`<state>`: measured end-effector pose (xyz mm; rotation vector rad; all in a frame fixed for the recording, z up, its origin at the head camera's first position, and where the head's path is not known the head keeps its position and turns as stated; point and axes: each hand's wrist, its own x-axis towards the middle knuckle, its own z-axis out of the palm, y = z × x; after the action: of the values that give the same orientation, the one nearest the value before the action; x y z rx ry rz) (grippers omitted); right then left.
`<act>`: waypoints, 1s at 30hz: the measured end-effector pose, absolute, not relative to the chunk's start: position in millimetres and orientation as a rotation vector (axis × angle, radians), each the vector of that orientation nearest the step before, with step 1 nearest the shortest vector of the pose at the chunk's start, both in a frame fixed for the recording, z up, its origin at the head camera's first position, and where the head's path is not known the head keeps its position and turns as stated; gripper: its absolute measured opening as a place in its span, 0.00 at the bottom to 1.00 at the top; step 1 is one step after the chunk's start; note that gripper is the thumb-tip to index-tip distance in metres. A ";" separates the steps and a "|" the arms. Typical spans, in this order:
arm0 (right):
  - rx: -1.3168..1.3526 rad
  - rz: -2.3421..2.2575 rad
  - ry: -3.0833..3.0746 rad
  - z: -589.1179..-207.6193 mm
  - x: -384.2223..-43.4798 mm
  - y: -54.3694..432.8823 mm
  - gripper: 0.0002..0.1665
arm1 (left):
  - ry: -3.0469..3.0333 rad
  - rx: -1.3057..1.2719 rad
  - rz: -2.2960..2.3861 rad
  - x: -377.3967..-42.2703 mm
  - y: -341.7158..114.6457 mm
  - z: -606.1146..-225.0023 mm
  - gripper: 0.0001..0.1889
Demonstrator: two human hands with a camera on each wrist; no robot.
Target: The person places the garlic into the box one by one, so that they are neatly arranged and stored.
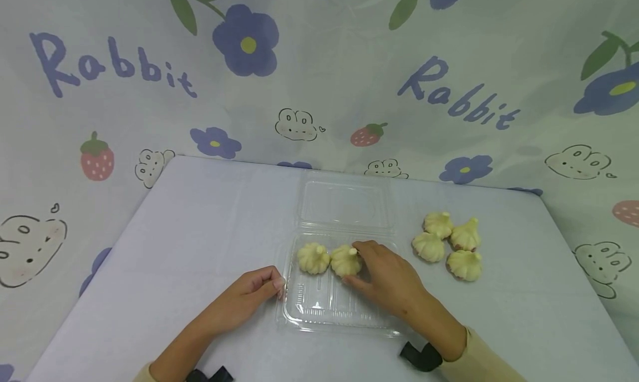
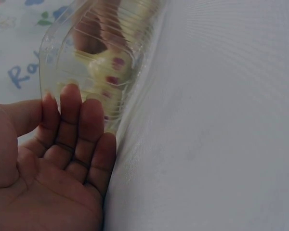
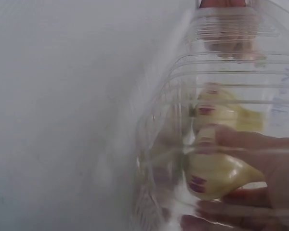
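A clear plastic clamshell box lies opened out, its lid folded back toward the wall. Two pale garlic bulbs sit side by side in the box's far row. My right hand reaches into the box and grips the right-hand garlic bulb, thumb on the near side and fingers on the far side. Just left of it is the other garlic bulb. At the box's left rim, my left hand pinches the edge between thumb and fingers. Through the clear wall, the right wrist view shows the gripped bulb's purple-marked base.
Several more garlic bulbs lie grouped on the white-covered table, right of the box. Behind the table hangs a printed cloth with rabbits and flowers. Black straps show near both wrists.
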<state>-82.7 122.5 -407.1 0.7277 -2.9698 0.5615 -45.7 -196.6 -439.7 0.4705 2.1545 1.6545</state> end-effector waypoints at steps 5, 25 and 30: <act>0.716 0.565 -2.971 -405.4 -82.8 124.2 0.41 | 2.155 0.469 1.652 -45.9 -196.7 -440.0 0.14; 0.747 0.574 -2.923 -382.4 -78.5 138.9 0.39 | 2.164 0.455 1.655 -45.2 -196.0 -439.5 0.14; 0.763 0.572 -2.898 -371.7 -75.0 147.2 0.37 | 2.162 0.466 1.664 -44.9 -196.3 -439.5 0.13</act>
<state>-75.0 147.2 -371.7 0.7635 -2.8975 0.5722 -44.9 -196.3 -439.5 0.4656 2.1621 1.6644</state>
